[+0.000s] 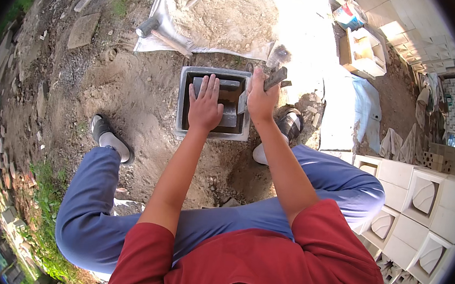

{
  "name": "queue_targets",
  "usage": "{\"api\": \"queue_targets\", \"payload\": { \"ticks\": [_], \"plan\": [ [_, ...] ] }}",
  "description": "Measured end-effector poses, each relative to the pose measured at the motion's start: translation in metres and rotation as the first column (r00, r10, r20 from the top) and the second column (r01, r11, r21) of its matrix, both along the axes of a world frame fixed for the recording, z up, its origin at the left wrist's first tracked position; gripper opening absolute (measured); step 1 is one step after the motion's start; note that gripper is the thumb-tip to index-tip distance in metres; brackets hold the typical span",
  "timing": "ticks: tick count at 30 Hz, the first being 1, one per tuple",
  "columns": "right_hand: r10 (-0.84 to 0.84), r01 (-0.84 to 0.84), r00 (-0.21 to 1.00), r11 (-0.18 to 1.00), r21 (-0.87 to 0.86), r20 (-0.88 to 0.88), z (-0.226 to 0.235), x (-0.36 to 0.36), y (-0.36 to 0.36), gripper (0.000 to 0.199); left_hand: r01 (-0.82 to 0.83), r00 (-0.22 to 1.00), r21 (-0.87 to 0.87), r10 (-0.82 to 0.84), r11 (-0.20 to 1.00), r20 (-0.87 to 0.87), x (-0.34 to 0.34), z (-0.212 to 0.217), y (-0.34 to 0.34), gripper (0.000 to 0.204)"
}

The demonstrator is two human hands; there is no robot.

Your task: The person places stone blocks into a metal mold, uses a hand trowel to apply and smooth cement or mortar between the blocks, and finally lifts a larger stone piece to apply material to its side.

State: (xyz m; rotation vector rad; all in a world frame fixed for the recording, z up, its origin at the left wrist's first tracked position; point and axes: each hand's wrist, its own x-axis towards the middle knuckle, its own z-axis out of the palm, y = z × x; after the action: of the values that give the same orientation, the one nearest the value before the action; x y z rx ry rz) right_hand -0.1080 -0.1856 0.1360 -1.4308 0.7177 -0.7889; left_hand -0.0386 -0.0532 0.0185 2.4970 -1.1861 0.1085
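Observation:
On the dirt between my feet stands a square grey metal mould [182,113] with ring-like handles at its far corners. Dark blocky inner pieces [229,120] sit inside it, with brownish material between them. My left hand [206,105] lies over the mould's left half, fingers stretched forward and palm down; whether it presses on the inner piece I cannot tell. At the right rim, my right hand [263,97] is closed round a dark, flat-sided hand tool [275,79]. One end sticks out beyond the fist. A flat grey part shows below the fingers, against the mould's right side.
Beyond the mould, a sheet holds a heap of pale sand [227,17]. A mallet [149,27] lies at its near left edge. A white box [366,54] and bucket [348,16] stand far right. Pale patterned blocks [423,197] are stacked at the right.

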Motion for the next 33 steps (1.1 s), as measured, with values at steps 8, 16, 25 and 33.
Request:
{"api": "queue_targets", "payload": {
  "ticks": [8,16,25,33],
  "plan": [
    [0.056,-0.057,0.998,0.998,-0.006,-0.043,-0.043,0.005,-0.031,0.051,0.009,0.999,0.018,-0.008,1.0,-0.036,-0.004,-0.001,-0.006,0.077],
    [-0.002,0.005,0.998,0.999,-0.041,0.068,-0.07,0.009,-0.04,0.047,0.025,0.999,-0.014,-0.025,1.0,-0.032,-0.008,0.005,-0.019,0.077],
    [0.037,-0.04,0.999,0.993,0.107,0.028,-0.031,0.027,-0.047,0.05,0.004,0.998,0.052,-0.001,0.999,-0.057,-0.001,0.003,-0.003,0.077],
    [-0.053,0.053,0.997,0.999,-0.004,-0.048,-0.084,0.032,-0.062,0.049,0.029,0.998,0.016,-0.028,0.999,-0.057,-0.006,0.007,-0.018,0.076]
  ]
}}
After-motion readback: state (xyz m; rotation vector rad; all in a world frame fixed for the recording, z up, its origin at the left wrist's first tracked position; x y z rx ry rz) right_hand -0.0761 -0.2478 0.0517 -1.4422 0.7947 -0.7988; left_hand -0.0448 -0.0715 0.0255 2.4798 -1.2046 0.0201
